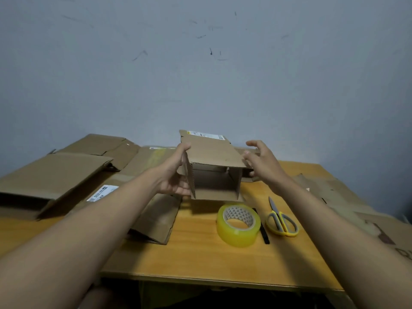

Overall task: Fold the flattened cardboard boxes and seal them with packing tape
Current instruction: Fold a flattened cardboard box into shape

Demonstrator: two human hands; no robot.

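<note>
Head view shows the person holding a small brown cardboard box [214,166], opened into a square tube, above the far middle of the yellow wooden table [200,253]. Its open end faces the camera, so the inside and the flaps can be checked before folding. The left hand [176,175] grips the box's left wall, thumb over the top edge and fingers under the lower edge, which appears to carry the weight. The right hand [260,159] is spread open with relaxed fingers just touching the right top corner, probably steadying the shape or about to press a flap; nothing is clasped in it.

Just near of the box lies a roll of clear yellowish packing tape [238,225], flat on the table, with yellow-and-grey-handled scissors [282,221] to its right and a thin black strip-like object [263,228] between them. These look placed within easy reach for sealing.

Flattened brown cardboard boxes [55,172] are stacked on the left and far side, and more flat cardboard [356,204] lies on the right.

A white shipping label [206,134] sits on the box's far top edge, and another white label [102,192] on a flattened box at left; the print on both is too small to read. Dark letters at the right edge are cut off and unreadable.
</note>
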